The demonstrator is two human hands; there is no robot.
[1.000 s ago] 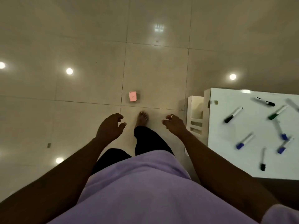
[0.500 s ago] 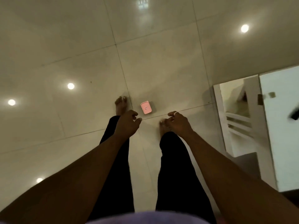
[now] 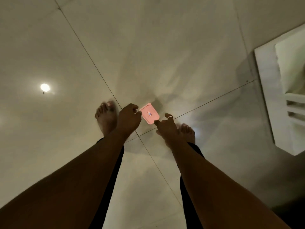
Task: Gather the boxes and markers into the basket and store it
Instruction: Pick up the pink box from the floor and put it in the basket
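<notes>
Step in hand: pickup of one box from the floor. Basket and markers not in view.

Pink box (image 3: pixel 149 113): small, flat, rectangular with rounded corners, a raised rim and a small printed label at its centre. It looks like smooth plastic or card. It lies flat on the glossy tiled floor (image 3: pixel 165 55), beside a grout crossing and between the person's bare feet.

Left hand (image 3: pixel 128 118): fingers curled at the box's left edge; a pinch cannot be confirmed.
Right hand (image 3: pixel 167 128): fingers loosely spread, ring on one, thumb tip at the near corner, holding nothing.

Judgement: a low profile on a slick tile calls for fingertips under opposite edges, then a lift.

White slatted unit (image 3: pixel 267 96) at right.
</notes>
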